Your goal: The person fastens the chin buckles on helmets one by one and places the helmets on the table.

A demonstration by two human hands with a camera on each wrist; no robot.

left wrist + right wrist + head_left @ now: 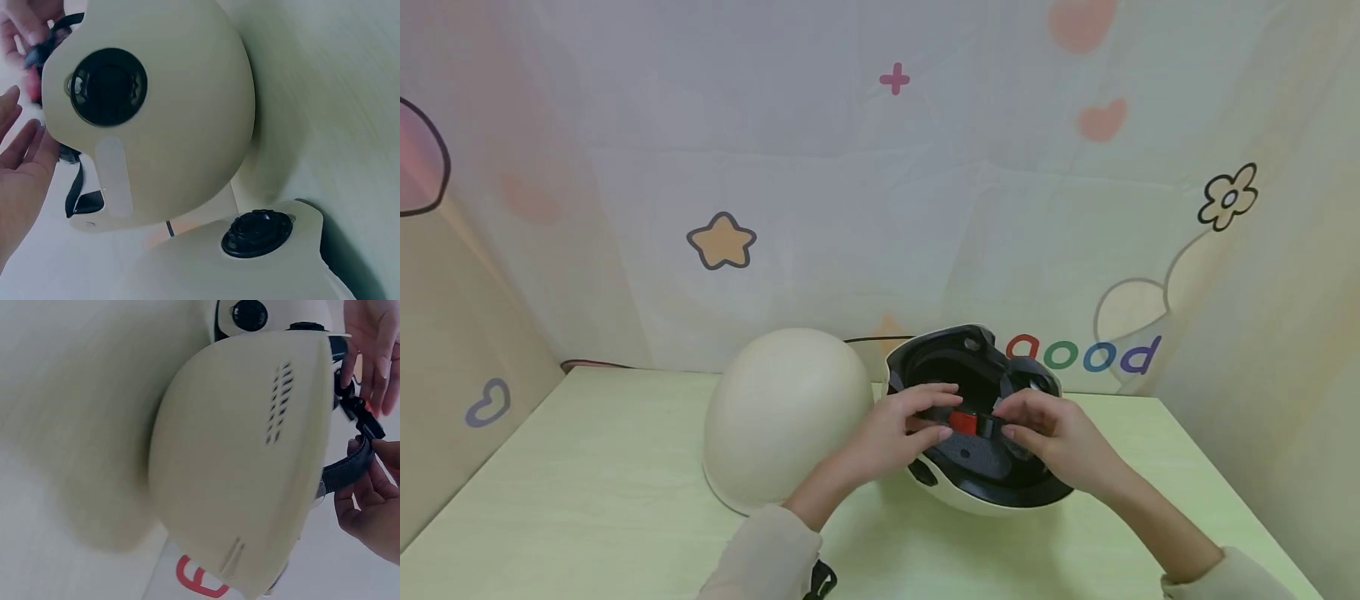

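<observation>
A cream helmet (977,498) lies upside down, its black lining facing up. Across its opening is a chin strap with a red and black buckle (964,422). My right hand (1063,437) pinches the black strap (350,472) beside the buckle's black end, thumb and fingers on either side of it. On the buckle's red side my left hand (891,429) has its fingers spread and holds nothing; thumb and index lie apart, above and below the red piece. In the left wrist view the buckle is partly hidden behind the helmet shell (181,125).
A second cream helmet (786,417) sits dome up just left of the upturned one, close beside it. Both stand on a pale green table (587,475). A printed cloth (820,208) hangs behind, with a dark cable (880,338) along its foot.
</observation>
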